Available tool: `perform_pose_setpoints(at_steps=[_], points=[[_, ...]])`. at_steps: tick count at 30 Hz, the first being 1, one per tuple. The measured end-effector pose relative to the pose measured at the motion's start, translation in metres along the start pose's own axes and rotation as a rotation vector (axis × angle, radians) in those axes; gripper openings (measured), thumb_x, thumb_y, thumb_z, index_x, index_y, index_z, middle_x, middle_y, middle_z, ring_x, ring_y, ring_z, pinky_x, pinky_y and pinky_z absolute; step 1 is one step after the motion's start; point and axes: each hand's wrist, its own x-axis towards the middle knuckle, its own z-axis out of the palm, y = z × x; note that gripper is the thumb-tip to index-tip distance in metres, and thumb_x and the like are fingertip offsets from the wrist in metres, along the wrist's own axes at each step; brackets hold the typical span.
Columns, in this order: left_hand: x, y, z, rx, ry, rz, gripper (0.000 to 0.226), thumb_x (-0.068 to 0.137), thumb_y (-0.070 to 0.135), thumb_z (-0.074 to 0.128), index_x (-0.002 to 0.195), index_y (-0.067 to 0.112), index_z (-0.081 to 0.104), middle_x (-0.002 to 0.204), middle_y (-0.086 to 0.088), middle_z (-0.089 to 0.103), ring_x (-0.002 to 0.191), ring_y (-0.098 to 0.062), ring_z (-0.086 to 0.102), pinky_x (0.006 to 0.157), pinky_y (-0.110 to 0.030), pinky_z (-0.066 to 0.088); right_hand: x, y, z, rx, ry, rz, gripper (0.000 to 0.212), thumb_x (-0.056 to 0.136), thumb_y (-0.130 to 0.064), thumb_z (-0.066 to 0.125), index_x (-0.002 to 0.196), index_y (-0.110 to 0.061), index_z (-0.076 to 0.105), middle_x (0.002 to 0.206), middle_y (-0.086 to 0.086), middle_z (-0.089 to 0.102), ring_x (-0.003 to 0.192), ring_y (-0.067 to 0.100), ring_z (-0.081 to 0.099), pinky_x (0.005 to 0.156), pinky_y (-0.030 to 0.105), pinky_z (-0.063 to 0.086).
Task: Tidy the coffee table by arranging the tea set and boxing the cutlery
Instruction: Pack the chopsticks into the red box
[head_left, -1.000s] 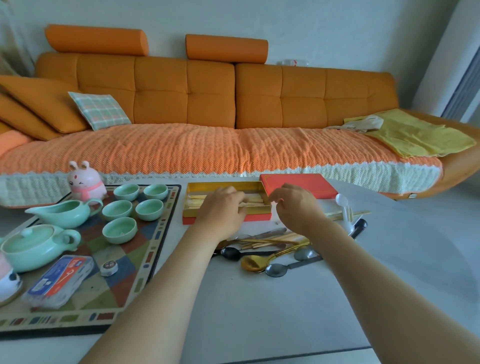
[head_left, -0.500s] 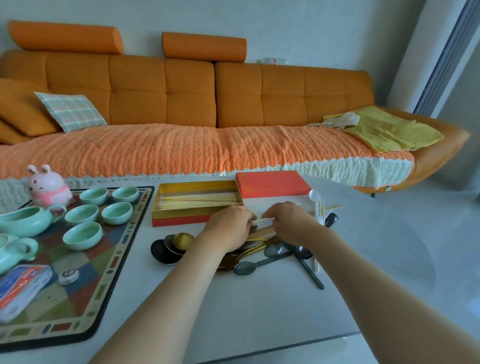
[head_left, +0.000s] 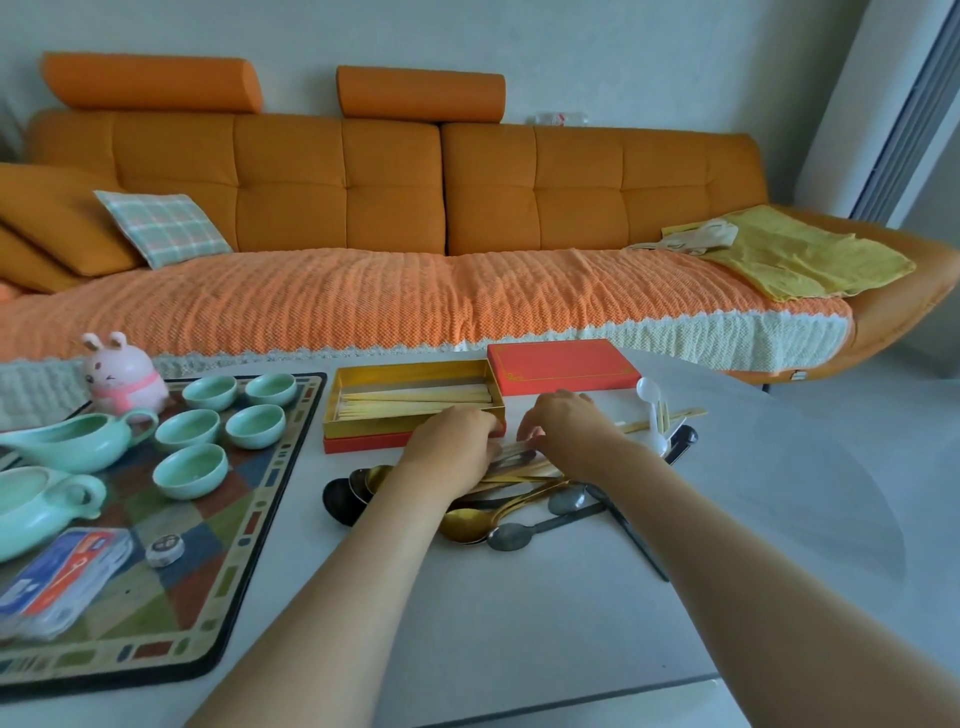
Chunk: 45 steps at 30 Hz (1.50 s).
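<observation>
Gathering the loose chopsticks (head_left: 524, 470) out of the cutlery pile is judged to be the step in hand. The ends of the pale sticks are pinched in the grip of the right hand (head_left: 569, 434). The left hand (head_left: 452, 449) is curled over the same bundle at its 9 o'clock, and whether that grip is grasping anything cannot be told, since its fingers are hidden under the knuckles. The open box (head_left: 363, 430) is set on the tabletop (head_left: 519, 623) just at 12 o'clock of the left hand, with sticks laid lengthwise inside. Its red lid (head_left: 563, 366) is placed beside it at 2 o'clock. Spoons (head_left: 467, 522) are tangled beneath the bundle and at its 6 o'clock. If the bundle is raised with handles interleaved, a spoon could be dragged up and dropped. If the sticks are held unevenly, they could fan out and slip. The light box could be shoved towards 12 o'clock if its near wall is caught by the stick ends. The white plastic spoon (head_left: 649, 389) at the right hand's 3 o'clock could be knocked. The teacups (head_left: 254, 426), well apart at 9 o'clock, are judged safe.
</observation>
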Motion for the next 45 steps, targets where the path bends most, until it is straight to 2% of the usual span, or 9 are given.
perform_pose_setpoints(at_steps=[4, 11, 19, 23, 27, 34, 39, 43, 45], points=[[-0.002, -0.006, -0.004, 0.009, 0.046, 0.043, 0.026, 0.097, 0.018, 0.056, 0.119, 0.025, 0.07, 0.112, 0.001, 0.068, 0.097, -0.02, 0.063, 0.079, -0.033, 0.053, -0.001, -0.008, -0.001, 0.089, 0.049, -0.047, 0.017, 0.095, -0.024, 0.06, 0.108, -0.028, 0.071, 0.108, -0.005, 0.059, 0.099, 0.016, 0.056, 0.084, 0.027, 0.041], [-0.005, -0.046, -0.034, -0.054, 0.299, -0.003, 0.019, 0.099, 0.018, 0.054, 0.106, 0.018, 0.071, 0.1, 0.003, 0.063, 0.094, -0.019, 0.057, 0.079, -0.033, 0.049, 0.008, -0.027, -0.001, 0.205, 0.346, -0.145, 0.021, 0.096, -0.014, 0.054, 0.109, -0.014, 0.071, 0.095, 0.004, 0.061, 0.079, 0.026, 0.058, 0.07, 0.043, 0.051], [-0.022, -0.101, -0.055, 0.01, 0.383, -0.128, 0.016, 0.096, 0.015, 0.058, 0.103, 0.017, 0.072, 0.103, 0.0, 0.065, 0.104, -0.025, 0.053, 0.087, -0.041, 0.046, 0.033, -0.059, 0.008, 0.272, 0.421, -0.165, 0.03, 0.094, 0.002, 0.051, 0.112, -0.01, 0.072, 0.097, 0.009, 0.064, 0.089, 0.031, 0.059, 0.074, 0.045, 0.052], [-0.026, -0.105, -0.054, 0.011, 0.337, -0.121, 0.02, 0.096, 0.016, 0.056, 0.11, 0.019, 0.069, 0.111, 0.0, 0.061, 0.11, -0.024, 0.049, 0.093, -0.04, 0.043, 0.049, -0.072, 0.014, 0.296, 0.338, -0.107, 0.032, 0.094, 0.002, 0.051, 0.112, -0.014, 0.072, 0.101, 0.008, 0.064, 0.094, 0.029, 0.06, 0.078, 0.042, 0.053], [-0.029, -0.101, -0.047, 0.044, 0.136, -0.094, 0.027, 0.099, 0.031, 0.05, 0.121, 0.025, 0.065, 0.123, 0.006, 0.06, 0.12, -0.019, 0.049, 0.097, -0.036, 0.04, 0.058, -0.075, 0.016, 0.347, 0.231, 0.022, 0.033, 0.096, -0.001, 0.047, 0.116, -0.014, 0.07, 0.114, 0.006, 0.063, 0.104, 0.025, 0.058, 0.085, 0.029, 0.047], [-0.026, -0.095, -0.043, 0.092, 0.041, -0.095, 0.042, 0.1, 0.043, 0.046, 0.137, 0.025, 0.054, 0.14, 0.003, 0.052, 0.133, -0.02, 0.041, 0.104, -0.036, 0.032, 0.045, -0.081, 0.012, 0.317, 0.116, -0.055, 0.034, 0.096, -0.018, 0.044, 0.12, -0.018, 0.068, 0.125, 0.001, 0.063, 0.112, 0.021, 0.057, 0.093, 0.032, 0.047], [-0.023, -0.091, -0.038, 0.081, -0.083, -0.116, 0.05, 0.1, 0.047, 0.042, 0.145, 0.026, 0.044, 0.15, 0.004, 0.045, 0.137, -0.021, 0.039, 0.112, -0.041, 0.029, 0.032, -0.078, 0.004, 0.232, -0.053, -0.037, 0.044, 0.097, -0.023, 0.039, 0.137, -0.025, 0.054, 0.129, 0.002, 0.062, 0.109, 0.022, 0.058, 0.091, 0.031, 0.044], [-0.018, -0.084, -0.035, 0.103, -0.043, -0.113, 0.051, 0.099, 0.048, 0.043, 0.145, 0.026, 0.044, 0.149, 0.003, 0.045, 0.138, -0.021, 0.037, 0.112, -0.042, 0.028, 0.027, -0.064, 0.004, 0.274, 0.108, -0.07, 0.042, 0.092, -0.012, 0.045, 0.13, -0.021, 0.06, 0.133, 0.001, 0.06, 0.121, 0.022, 0.054, 0.103, 0.036, 0.044], [-0.017, -0.076, -0.036, 0.105, 0.02, -0.075, 0.047, 0.099, 0.045, 0.045, 0.142, 0.026, 0.047, 0.145, 0.004, 0.047, 0.135, -0.02, 0.038, 0.109, -0.04, 0.029, 0.024, -0.052, 0.001, 0.239, 0.229, -0.082, 0.038, 0.09, -0.005, 0.047, 0.119, -0.02, 0.067, 0.121, 0.001, 0.064, 0.112, 0.022, 0.057, 0.096, 0.04, 0.047]])
